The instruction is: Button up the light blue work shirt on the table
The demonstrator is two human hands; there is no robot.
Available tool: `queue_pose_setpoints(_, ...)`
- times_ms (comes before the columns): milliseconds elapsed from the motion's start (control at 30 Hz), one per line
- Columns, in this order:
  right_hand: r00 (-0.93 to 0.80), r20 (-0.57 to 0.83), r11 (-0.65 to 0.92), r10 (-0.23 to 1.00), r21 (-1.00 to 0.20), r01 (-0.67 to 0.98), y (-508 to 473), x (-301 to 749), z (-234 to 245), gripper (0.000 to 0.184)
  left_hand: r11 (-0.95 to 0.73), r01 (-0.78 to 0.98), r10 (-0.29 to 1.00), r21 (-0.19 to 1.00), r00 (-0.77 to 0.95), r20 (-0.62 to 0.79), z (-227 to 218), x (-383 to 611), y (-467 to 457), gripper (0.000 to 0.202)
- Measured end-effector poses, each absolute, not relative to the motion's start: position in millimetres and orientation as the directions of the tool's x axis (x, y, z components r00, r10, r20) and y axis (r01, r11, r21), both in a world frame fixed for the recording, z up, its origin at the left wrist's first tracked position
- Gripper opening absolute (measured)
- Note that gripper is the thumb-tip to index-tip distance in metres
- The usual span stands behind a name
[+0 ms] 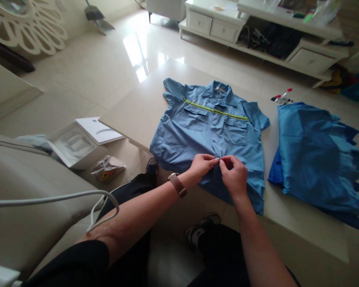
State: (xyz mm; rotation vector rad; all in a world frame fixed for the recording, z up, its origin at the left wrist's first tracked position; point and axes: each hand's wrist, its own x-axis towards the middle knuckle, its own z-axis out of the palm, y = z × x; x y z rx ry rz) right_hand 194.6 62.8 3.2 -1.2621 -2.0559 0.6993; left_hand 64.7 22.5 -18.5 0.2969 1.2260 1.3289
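A light blue short-sleeved shirt (194, 135) with a yellow stripe across the chest lies front up on the table, its collar pointing away from me. My left hand (202, 165) and my right hand (233, 171) meet at the lower part of its front placket. Both sets of fingers pinch the shirt's front edges there, fingertips nearly touching. Any button between them is hidden. Below my hands the hem hangs over the table's near edge. A brown-strapped watch sits on my left wrist.
On the pale table (131, 107), a stack of folded blue garments (314, 147) lies to the right, with small red-capped items (283, 97) behind it. An open white box (77, 143) and a plastic-wrapped item (109, 168) are at left. A white cable (62, 197) crosses near my left arm.
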Motion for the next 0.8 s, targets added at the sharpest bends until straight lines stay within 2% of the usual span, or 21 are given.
queue_pose_setpoints(300,-0.355,0.213,0.394,0.910,-0.710,0.583,61.1,195.9,0.5,0.015,0.326,-0.545,0.829,0.773,-0.228,-0.511,-10.4,61.3,21.6,0.030)
queue_pose_setpoints(800,-0.368,0.232,0.420,0.900,-0.684,0.597,62.5,197.4,1.4,0.011,0.281,-0.520,0.867,0.806,-0.221,-0.445,-12.0,60.1,23.4,0.027)
